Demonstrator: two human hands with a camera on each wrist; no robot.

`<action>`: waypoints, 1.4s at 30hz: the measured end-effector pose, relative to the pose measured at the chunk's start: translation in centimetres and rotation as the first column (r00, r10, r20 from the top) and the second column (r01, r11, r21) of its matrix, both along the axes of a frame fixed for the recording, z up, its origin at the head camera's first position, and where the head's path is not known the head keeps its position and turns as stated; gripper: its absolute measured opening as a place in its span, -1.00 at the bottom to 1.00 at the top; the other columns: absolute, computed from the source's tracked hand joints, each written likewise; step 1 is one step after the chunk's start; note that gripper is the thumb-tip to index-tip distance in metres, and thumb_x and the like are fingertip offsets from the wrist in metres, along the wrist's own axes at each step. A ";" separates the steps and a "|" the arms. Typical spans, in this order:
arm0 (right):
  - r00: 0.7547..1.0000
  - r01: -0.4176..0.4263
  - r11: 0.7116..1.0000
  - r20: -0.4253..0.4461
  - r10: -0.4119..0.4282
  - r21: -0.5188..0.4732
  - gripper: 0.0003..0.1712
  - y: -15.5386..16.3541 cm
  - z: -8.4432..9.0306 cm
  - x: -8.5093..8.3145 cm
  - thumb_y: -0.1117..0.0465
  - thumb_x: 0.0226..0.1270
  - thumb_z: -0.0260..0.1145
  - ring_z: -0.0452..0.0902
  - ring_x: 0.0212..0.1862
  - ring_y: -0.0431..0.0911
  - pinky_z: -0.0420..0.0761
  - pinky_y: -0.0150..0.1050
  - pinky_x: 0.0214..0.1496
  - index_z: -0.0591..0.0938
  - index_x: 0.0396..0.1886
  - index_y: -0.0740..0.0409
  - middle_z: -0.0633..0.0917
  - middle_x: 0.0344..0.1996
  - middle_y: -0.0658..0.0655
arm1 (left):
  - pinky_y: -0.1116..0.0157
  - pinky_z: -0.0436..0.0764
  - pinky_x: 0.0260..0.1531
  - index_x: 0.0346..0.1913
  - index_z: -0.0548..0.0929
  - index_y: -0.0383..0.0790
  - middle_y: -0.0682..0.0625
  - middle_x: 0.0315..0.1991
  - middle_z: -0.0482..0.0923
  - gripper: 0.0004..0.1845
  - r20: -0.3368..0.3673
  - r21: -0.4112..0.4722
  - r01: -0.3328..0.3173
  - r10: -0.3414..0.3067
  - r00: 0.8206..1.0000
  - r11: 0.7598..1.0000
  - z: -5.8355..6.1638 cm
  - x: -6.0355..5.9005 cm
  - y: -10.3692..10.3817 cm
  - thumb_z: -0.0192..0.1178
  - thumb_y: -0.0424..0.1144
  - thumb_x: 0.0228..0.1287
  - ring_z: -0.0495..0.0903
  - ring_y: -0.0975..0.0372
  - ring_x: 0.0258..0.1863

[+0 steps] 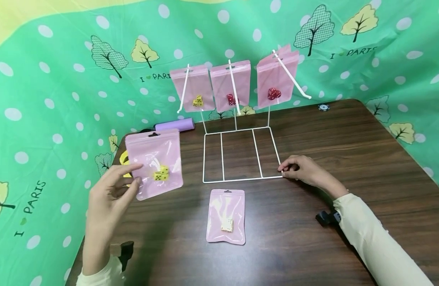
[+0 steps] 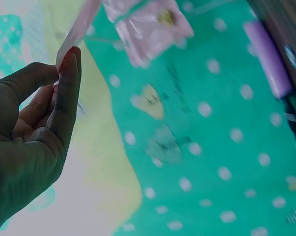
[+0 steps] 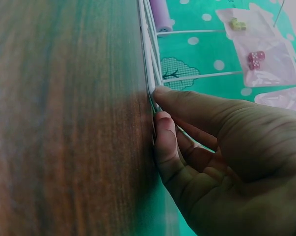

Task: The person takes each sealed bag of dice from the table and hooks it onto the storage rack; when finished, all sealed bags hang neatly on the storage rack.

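Observation:
My left hand pinches the edge of a pink zip bag with yellow dice inside, held up over the table's left side. In the left wrist view the thumb and a finger meet on the bag's edge. My right hand pinches the front right corner of a white wire display rack. Three pink bags hang on the rack's hooks: one with yellow dice at left, one with red dice in the middle, and red dice in the right-hand one, with another bag behind.
A pink bag with white dice lies flat in front of the rack. A purple cylinder and a yellow ring-shaped thing are at the back left. A poker chip lies at the back right edge. Patterned green cloth surrounds the table.

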State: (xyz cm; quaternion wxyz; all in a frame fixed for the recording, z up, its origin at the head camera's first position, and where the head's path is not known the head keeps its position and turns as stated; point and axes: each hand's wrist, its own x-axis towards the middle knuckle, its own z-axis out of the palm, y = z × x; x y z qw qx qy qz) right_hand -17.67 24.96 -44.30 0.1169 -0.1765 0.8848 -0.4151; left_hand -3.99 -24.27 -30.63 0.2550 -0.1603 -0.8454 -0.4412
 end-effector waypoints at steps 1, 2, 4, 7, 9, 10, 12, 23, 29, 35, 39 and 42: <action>1.000 0.000 1.000 -0.007 0.000 0.001 -0.87 0.0 0.0 0.0 0.39 0.47 0.45 0.52 -0.26 -0.10 0.54 -0.33 -0.30 0.81 -0.05 0.29 0.73 -0.09 0.22 | 0.52 0.70 -0.28 0.16 0.77 -0.40 0.03 -0.05 0.66 -0.54 0.002 -0.003 0.014 -0.014 1.000 1.000 0.2 0.0 0.6 0.32 -0.78 0.26 0.77 0.44 -0.20; 1.000 -0.002 1.000 -0.011 0.002 -0.001 -0.87 0.0 -0.1 0.0 0.39 0.47 0.46 0.52 -0.25 -0.09 0.53 -0.33 -0.30 0.81 -0.05 0.30 0.73 -0.09 0.23 | 0.51 0.70 -0.28 0.17 0.77 -0.38 0.02 -0.04 0.67 -0.54 0.003 -0.004 0.027 -0.027 1.000 1.000 0.4 0.0 1.1 0.32 -0.77 0.27 0.77 0.43 -0.20; 1.000 -0.004 1.000 -0.011 0.004 -0.002 -0.87 0.0 -0.1 0.0 0.40 0.46 0.46 0.52 -0.22 -0.08 0.52 -0.33 -0.29 0.81 -0.05 0.30 0.73 -0.10 0.23 | 0.51 0.70 -0.30 0.16 0.78 -0.35 -0.01 -0.05 0.67 -0.55 -0.005 -0.005 0.054 -0.054 0.999 0.999 0.8 -0.2 2.0 0.34 -0.75 0.27 0.78 0.40 -0.19; 1.000 0.001 1.000 -0.003 -0.001 -0.007 -0.87 0.0 -0.1 0.1 0.39 0.46 0.47 0.51 -0.22 -0.08 0.52 -0.34 -0.29 0.81 -0.06 0.29 0.73 -0.10 0.22 | 0.50 0.70 -0.32 0.16 0.79 -0.33 -0.05 -0.09 0.67 -0.56 -0.011 0.017 0.082 -0.082 0.997 0.996 1.3 -0.6 3.1 0.34 -0.73 0.29 0.78 0.35 -0.22; 1.000 0.005 1.000 -0.001 -0.005 -0.009 -0.87 0.0 0.0 0.1 0.39 0.46 0.47 0.51 -0.23 -0.08 0.52 -0.34 -0.30 0.81 -0.06 0.29 0.72 -0.10 0.22 | 0.50 0.69 -0.32 0.16 0.79 -0.33 -0.06 -0.12 0.64 -0.56 -0.019 0.035 0.099 -0.098 0.995 0.994 1.6 -1.0 3.5 0.33 -0.73 0.29 0.76 0.32 -0.25; 1.000 0.004 1.000 -0.006 -0.004 -0.006 -0.87 0.0 0.0 0.1 0.38 0.46 0.47 0.51 -0.23 -0.08 0.51 -0.35 -0.30 0.81 -0.06 0.29 0.72 -0.10 0.23 | 0.50 0.69 -0.31 0.16 0.79 -0.33 -0.07 -0.13 0.63 -0.56 -0.022 0.042 0.103 -0.102 0.995 0.994 1.7 -1.2 3.7 0.33 -0.73 0.30 0.75 0.31 -0.27; 1.000 0.003 1.000 -0.011 -0.003 -0.006 -0.87 0.0 0.1 0.1 0.39 0.46 0.46 0.51 -0.22 -0.08 0.51 -0.35 -0.30 0.80 -0.06 0.30 0.73 -0.09 0.23 | 0.49 0.70 -0.29 0.17 0.78 -0.33 -0.08 -0.12 0.62 -0.56 -0.021 0.055 0.105 -0.104 0.994 0.993 1.9 -1.7 4.0 0.33 -0.73 0.31 0.72 0.29 -0.29; 0.998 -0.010 1.000 -0.059 0.011 0.001 -0.88 0.0 -0.2 0.1 0.41 0.42 0.48 0.54 -0.27 -0.13 0.55 -0.34 -0.33 0.82 -0.09 0.27 0.74 -0.17 0.15 | 0.48 0.69 -0.23 0.22 0.77 -0.34 0.00 -0.05 0.65 -0.61 0.068 0.117 0.054 -0.063 0.996 0.992 0.8 -5.2 4.1 0.31 -0.64 0.40 0.74 0.32 -0.29; 0.998 -0.002 1.000 -0.059 0.002 0.003 -0.88 0.2 -0.1 0.1 0.40 0.43 0.48 0.54 -0.23 -0.10 0.54 -0.34 -0.27 0.82 -0.09 0.26 0.75 -0.16 0.15 | 0.49 0.64 -0.32 0.21 0.76 -0.36 -0.05 -0.06 0.65 -0.63 0.070 0.154 0.056 -0.068 0.995 0.987 0.3 -8.0 4.5 0.32 -0.61 0.42 0.73 0.32 -0.31; 0.999 0.000 1.000 -0.050 0.000 -0.001 -0.88 0.4 0.1 0.3 0.38 0.46 0.47 0.52 -0.21 -0.07 0.51 -0.33 -0.27 0.81 -0.07 0.29 0.73 -0.16 0.16 | 0.51 0.65 -0.28 0.22 0.75 -0.39 -0.15 -0.05 0.64 -0.65 0.047 0.166 0.043 -0.052 0.998 0.985 -0.2 -11.5 5.2 0.29 -0.60 0.44 0.74 0.36 -0.28; 0.999 -0.006 1.000 -0.048 0.005 -0.008 -0.88 0.4 0.0 0.3 0.39 0.46 0.47 0.52 -0.22 -0.08 0.52 -0.33 -0.29 0.81 -0.07 0.29 0.73 -0.17 0.15 | 0.52 0.65 -0.28 0.21 0.76 -0.38 -0.19 -0.03 0.66 -0.66 0.020 0.126 0.001 -0.003 1.000 0.992 -0.5 -13.5 5.6 0.29 -0.58 0.45 0.75 0.34 -0.27; 0.999 -0.006 1.000 -0.051 0.006 -0.012 -0.88 0.3 -0.2 0.3 0.39 0.46 0.47 0.52 -0.23 -0.09 0.52 -0.33 -0.29 0.81 -0.07 0.29 0.72 -0.18 0.14 | 0.53 0.65 -0.27 0.22 0.75 -0.37 -0.21 0.02 0.67 -0.66 0.022 0.105 -0.036 0.034 0.999 0.994 -0.3 -14.7 5.9 0.28 -0.54 0.46 0.79 0.17 -0.20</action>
